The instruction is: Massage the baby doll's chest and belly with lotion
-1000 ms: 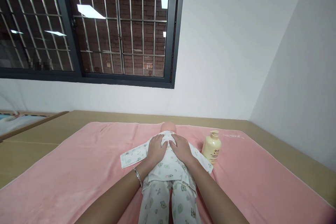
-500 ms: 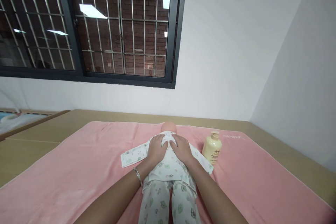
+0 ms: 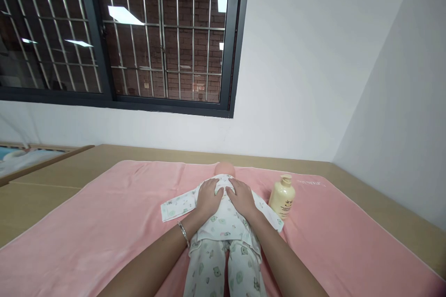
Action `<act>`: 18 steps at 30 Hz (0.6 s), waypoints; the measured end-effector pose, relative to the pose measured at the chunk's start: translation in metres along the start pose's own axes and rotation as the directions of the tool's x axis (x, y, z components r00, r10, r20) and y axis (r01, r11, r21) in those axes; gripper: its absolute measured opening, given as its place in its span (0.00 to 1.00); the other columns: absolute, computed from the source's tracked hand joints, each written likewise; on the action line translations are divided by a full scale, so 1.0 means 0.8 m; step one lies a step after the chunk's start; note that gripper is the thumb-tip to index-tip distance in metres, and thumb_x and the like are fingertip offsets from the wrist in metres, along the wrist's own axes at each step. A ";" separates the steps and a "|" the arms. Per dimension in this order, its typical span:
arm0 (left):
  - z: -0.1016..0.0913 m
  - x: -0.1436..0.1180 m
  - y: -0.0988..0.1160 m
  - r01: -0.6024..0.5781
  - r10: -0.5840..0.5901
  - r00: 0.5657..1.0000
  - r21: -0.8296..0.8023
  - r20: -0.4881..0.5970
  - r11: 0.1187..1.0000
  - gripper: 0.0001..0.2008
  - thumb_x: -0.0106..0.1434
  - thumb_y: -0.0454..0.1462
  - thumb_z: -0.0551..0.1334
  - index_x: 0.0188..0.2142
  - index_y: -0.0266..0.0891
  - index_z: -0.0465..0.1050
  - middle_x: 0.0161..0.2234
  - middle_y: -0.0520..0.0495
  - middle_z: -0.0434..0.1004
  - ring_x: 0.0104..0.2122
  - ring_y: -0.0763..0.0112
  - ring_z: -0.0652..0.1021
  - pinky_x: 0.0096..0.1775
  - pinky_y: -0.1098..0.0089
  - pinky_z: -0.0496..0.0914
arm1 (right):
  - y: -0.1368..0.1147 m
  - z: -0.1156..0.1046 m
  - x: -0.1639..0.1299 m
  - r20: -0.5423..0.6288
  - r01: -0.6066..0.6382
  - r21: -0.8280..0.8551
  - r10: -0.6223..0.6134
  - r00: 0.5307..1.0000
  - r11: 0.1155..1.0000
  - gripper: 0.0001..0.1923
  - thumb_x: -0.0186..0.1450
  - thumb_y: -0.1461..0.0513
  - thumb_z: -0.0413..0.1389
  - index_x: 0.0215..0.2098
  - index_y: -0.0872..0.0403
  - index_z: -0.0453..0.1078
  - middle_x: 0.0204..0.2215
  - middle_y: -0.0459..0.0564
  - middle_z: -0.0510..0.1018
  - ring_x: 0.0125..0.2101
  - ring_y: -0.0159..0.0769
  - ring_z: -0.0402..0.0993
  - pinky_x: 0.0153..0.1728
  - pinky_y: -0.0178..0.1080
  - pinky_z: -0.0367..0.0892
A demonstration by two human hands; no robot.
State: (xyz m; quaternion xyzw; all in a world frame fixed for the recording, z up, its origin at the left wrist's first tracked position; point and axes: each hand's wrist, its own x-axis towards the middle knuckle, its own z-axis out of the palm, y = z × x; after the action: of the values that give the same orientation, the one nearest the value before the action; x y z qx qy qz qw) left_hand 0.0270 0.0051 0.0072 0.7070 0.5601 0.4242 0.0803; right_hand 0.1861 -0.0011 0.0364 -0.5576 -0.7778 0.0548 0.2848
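A baby doll (image 3: pixel 225 168) lies on a pink towel, its head toward the wall. It wears a white printed top (image 3: pixel 223 222) and matching trousers (image 3: pixel 209 269), with both sleeves spread outward. My left hand (image 3: pixel 209 197) rests flat on the left side of the upper body, fingers pointing away from me. Mirroring it on the right side, my right hand (image 3: pixel 241 198) lies flat too, the thumbs almost meeting in the middle. A silver bangle (image 3: pixel 183 234) circles my left wrist. The doll's face cannot be seen.
The pink towel (image 3: pixel 114 222) covers much of the wooden table (image 3: pixel 45 199). A pale yellow pump bottle (image 3: pixel 283 198) stands close to the right sleeve. Behind are a white wall (image 3: pixel 296 79) and a barred window (image 3: pixel 167 37). Something blue and white sits at the far left.
Both hands stay in the same place on the doll's upper body. The whole view has shifted very slightly.
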 end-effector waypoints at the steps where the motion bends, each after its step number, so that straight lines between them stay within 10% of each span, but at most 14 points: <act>1: 0.000 0.000 0.000 -0.001 0.001 1.000 0.001 0.003 1.000 0.21 0.64 0.40 0.55 0.54 0.38 0.71 0.53 0.41 0.75 0.56 0.57 0.71 0.60 0.56 0.62 | -0.001 0.000 0.000 0.000 -0.001 0.000 0.001 1.000 1.000 0.24 0.70 0.54 0.46 0.61 0.52 0.64 0.59 0.51 0.71 0.60 0.41 0.64 0.61 0.44 0.52; 18: -0.001 0.001 0.000 -0.004 0.003 1.000 0.003 0.012 1.000 0.21 0.63 0.40 0.56 0.54 0.38 0.71 0.53 0.40 0.76 0.56 0.56 0.71 0.60 0.56 0.61 | -0.001 0.000 0.000 -0.001 0.001 0.005 -0.001 1.000 1.000 0.24 0.70 0.55 0.45 0.61 0.53 0.65 0.59 0.52 0.71 0.60 0.41 0.64 0.61 0.44 0.53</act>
State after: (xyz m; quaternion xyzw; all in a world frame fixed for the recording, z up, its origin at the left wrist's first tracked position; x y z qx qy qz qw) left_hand 0.0264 0.0056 0.0083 0.7107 0.5590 0.4193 0.0820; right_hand 0.1858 -0.0017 0.0369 -0.5565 -0.7778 0.0564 0.2867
